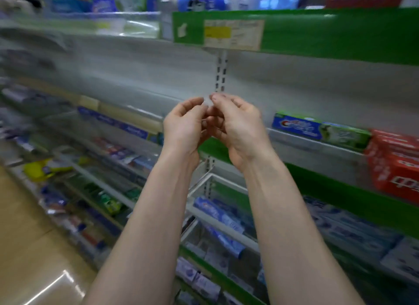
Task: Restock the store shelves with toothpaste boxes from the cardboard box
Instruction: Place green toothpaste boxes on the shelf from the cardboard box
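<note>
Both my hands are raised together in front of the middle shelf (317, 143). My left hand (184, 127) and my right hand (235, 125) face each other, fingers loosely curled, fingertips almost meeting. I see nothing held in either hand. A blue and green toothpaste box (317, 130) lies on that shelf to the right of my hands. Red toothpaste boxes (394, 164) are stacked further right. Blue toothpaste boxes (217, 211) lie on the shelf below my arms. The cardboard box is out of view.
A green shelf edge with a price label (233, 34) runs overhead. A slotted metal upright (221, 71) stands behind my hands. Blurred shelves of assorted packets (108, 150) stretch away on the left, above a tan floor (22, 248).
</note>
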The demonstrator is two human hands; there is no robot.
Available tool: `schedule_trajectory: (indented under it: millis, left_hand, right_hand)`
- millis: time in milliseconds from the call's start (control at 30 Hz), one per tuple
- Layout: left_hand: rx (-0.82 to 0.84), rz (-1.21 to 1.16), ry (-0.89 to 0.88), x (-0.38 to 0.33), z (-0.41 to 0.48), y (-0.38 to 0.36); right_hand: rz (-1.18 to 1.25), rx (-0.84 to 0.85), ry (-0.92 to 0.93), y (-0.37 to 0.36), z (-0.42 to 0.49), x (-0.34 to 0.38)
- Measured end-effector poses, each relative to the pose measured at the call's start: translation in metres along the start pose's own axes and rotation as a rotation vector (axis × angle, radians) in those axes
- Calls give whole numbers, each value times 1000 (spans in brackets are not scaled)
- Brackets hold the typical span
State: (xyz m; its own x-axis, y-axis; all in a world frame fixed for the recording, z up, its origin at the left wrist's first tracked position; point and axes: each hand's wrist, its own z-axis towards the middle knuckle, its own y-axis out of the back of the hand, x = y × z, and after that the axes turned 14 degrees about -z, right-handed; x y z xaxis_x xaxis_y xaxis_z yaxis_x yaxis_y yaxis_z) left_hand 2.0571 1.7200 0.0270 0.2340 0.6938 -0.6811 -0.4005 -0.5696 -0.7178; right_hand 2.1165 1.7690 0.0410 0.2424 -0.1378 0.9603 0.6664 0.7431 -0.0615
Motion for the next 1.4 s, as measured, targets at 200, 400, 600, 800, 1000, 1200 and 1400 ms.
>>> schedule_trajectory:
  millis: [200, 400, 600, 800, 1000, 1200, 1400]
  left_hand:
    - [-226, 23, -53, -47, -22, 98]
    - [-472, 120, -121, -112, -59, 220]
    - [-668, 132, -196, -200, -109, 321]
    - [-800, 158, -219, -267, -162, 407]
    - [-981, 110, -270, -321, -222, 494]
    - [-1209, 37, -372, -362, -278, 567]
    - [-1439, -53, -396, -378, -299, 616]
  right_hand:
    - [12, 161, -71, -85, -39, -40]
    - [-41, 370, -159, -211, -101, -82]
    - [-123, 563, -164, -328, -176, -92]
    - [-141, 737, -163, -415, -245, -102]
    - [-170, 983, -210, -494, -310, -112]
    - [-153, 1248, -334, -567, -369, -128]
    - [-288, 1401, -283, -634, -394, -170]
